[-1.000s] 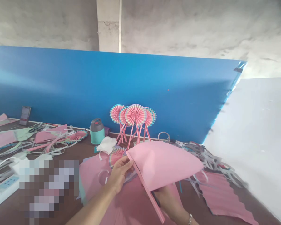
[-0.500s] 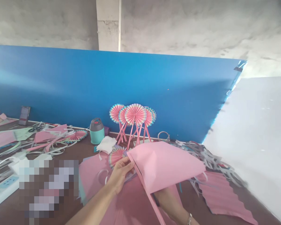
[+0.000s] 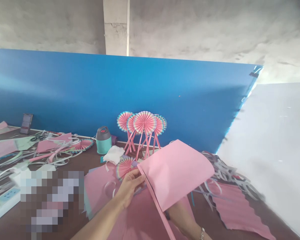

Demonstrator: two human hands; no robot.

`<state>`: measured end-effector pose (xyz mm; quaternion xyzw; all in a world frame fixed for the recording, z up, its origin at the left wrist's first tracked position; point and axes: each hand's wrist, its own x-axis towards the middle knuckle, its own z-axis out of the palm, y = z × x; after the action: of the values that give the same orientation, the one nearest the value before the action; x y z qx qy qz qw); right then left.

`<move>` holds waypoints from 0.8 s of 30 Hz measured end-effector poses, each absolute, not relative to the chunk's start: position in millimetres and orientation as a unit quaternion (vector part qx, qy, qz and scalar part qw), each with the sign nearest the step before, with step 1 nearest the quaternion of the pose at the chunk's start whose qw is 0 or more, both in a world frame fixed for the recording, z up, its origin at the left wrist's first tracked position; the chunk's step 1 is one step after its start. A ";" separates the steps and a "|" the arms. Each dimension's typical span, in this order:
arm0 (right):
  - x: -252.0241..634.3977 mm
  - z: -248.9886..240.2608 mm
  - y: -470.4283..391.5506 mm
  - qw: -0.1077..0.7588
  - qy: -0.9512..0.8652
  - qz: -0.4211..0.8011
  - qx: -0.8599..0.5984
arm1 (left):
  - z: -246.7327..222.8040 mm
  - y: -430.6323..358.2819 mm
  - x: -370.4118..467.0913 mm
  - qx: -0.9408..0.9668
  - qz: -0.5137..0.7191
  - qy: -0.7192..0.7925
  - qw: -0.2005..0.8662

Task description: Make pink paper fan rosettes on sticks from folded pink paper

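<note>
A pink paper sheet (image 3: 180,173) is held up over the table, its left edge folded into a narrow strip. My left hand (image 3: 131,186) pinches the upper left corner of that folded edge between thumb and fingers. My right hand (image 3: 178,213) is behind the lower part of the sheet, its fingers hidden by the paper; a dark object shows beside it, too covered to name. More pink paper (image 3: 137,216) lies beneath the hands. A pleated pink rosette (image 3: 125,167) lies just beyond my left hand.
Pink paper fans on sticks (image 3: 145,122) lean by the blue partition (image 3: 90,90). A teal container (image 3: 103,141) stands left of them. Paper strips (image 3: 227,170) and pleated pink paper (image 3: 240,208) lie at right; strips, papers and a phone (image 3: 26,123) are at left.
The free part of the pink sheet has swung upward and its right end has drawn inward. My left hand has shifted slightly right. A hand at the far left edge has gone out of view.
</note>
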<state>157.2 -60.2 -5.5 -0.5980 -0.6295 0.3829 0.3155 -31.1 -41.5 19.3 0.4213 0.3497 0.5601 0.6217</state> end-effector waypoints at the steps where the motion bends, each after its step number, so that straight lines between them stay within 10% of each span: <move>1: 155.7 -3.6 -60.6 0.311 -0.632 0.385 -0.596 | 18.6 -41.0 -31.7 0.421 0.559 0.352 0.622; 24: 135.8 21.5 -66.1 0.311 -0.558 0.554 -0.534 | 12.7 -36.8 -32.1 0.381 0.602 0.352 0.607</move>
<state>135.8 -66.1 21.5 -0.5339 -0.5578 0.5543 0.3109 -32.1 -36.8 12.7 0.3813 0.3523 0.6016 0.6071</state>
